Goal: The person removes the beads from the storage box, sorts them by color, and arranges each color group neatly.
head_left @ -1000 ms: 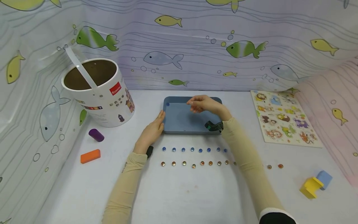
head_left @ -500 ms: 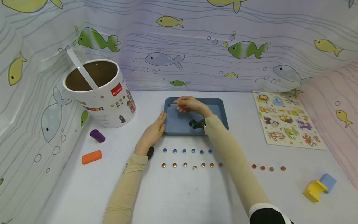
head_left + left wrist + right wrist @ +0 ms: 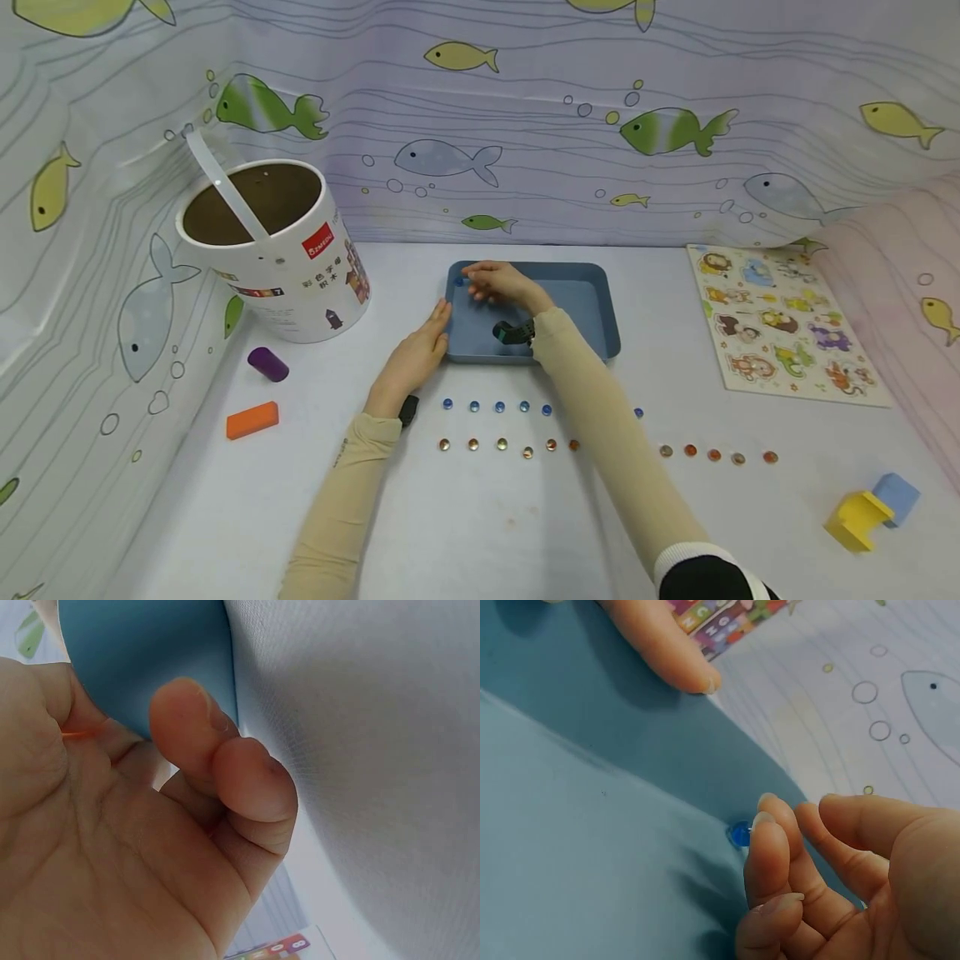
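Observation:
A small blue glass bead [image 3: 739, 834] lies in the far left corner of the blue-grey tray [image 3: 577, 308]. My right hand [image 3: 501, 283] reaches over the tray from the right, its fingers loosely bent. In the right wrist view its fingertips are right beside the bead and partly cover it. My left hand [image 3: 414, 358] rests along the tray's left side, fingers extended toward the far end. One left fingertip [image 3: 705, 681] shows at the rim in the right wrist view. On the table before the tray runs a row of blue beads [image 3: 499, 407], partly hidden by the right forearm.
Nearer me lies a row of amber and reddish beads [image 3: 502, 444]. A white bucket [image 3: 300, 292] with a handle stands back left, near a purple cylinder [image 3: 268, 364] and an orange block [image 3: 252, 420]. To the right are an animal puzzle board [image 3: 787, 321], a yellow block [image 3: 855, 521] and a blue block [image 3: 896, 498].
My right hand has moved left across the tray to the bead in its corner. My left hand stays against the tray's side. The head view has shifted slightly.

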The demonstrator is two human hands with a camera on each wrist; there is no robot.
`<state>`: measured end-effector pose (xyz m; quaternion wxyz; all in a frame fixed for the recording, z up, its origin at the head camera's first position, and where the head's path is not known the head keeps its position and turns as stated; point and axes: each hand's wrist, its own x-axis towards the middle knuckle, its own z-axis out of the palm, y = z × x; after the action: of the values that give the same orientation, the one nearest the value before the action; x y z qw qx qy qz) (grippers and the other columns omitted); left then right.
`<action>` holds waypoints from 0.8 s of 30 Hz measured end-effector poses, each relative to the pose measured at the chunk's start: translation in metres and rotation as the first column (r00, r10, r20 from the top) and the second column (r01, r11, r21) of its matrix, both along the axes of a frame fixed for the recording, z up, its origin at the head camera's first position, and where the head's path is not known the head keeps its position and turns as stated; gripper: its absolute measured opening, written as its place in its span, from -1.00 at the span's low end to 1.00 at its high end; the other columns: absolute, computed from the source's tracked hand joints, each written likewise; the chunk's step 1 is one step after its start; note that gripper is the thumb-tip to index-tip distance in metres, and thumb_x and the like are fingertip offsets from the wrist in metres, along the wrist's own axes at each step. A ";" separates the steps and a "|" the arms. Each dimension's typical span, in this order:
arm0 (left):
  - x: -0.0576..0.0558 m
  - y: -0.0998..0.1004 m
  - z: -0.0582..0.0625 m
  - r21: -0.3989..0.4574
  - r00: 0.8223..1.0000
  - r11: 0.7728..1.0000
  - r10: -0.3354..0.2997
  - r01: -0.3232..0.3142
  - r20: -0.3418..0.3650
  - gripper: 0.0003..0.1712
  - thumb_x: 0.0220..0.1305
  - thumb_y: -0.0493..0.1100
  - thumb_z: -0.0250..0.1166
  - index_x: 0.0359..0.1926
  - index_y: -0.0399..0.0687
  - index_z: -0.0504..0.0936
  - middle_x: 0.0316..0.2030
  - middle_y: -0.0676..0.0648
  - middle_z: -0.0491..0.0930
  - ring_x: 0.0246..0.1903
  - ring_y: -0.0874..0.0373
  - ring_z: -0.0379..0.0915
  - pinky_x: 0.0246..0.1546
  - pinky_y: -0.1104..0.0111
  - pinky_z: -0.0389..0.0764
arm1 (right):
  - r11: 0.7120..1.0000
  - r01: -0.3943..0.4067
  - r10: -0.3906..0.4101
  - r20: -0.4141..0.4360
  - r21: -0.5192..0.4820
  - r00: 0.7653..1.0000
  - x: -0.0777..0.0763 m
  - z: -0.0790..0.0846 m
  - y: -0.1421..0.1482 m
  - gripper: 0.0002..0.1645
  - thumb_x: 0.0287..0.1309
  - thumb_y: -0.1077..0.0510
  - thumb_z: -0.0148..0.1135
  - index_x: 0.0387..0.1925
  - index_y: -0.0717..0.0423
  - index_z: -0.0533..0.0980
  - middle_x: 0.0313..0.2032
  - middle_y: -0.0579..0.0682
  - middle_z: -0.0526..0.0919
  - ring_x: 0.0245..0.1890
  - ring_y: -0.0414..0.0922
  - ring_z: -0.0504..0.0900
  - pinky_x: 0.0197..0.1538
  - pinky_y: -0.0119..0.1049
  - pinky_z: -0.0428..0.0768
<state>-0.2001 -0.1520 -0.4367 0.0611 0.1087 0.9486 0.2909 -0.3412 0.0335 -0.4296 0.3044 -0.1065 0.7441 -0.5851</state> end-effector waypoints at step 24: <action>0.001 0.000 -0.002 -0.010 0.999 1.000 -0.010 0.010 -0.034 -0.37 0.51 -0.13 -0.13 0.52 -0.06 -0.02 0.54 -0.04 -0.09 0.43 -0.08 0.09 0.40 0.03 0.22 | 0.987 0.129 -0.122 -0.079 0.096 0.989 0.006 -0.009 -0.028 -0.66 0.42 0.10 0.01 0.10 0.13 0.51 -0.43 -0.06 0.59 -0.60 -0.25 0.57 -0.54 -0.45 0.48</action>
<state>-0.1993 -0.1522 -0.4388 0.0468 0.1183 0.9503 0.2842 -0.3350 0.0050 -0.4384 0.2444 -0.0652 0.7886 -0.5605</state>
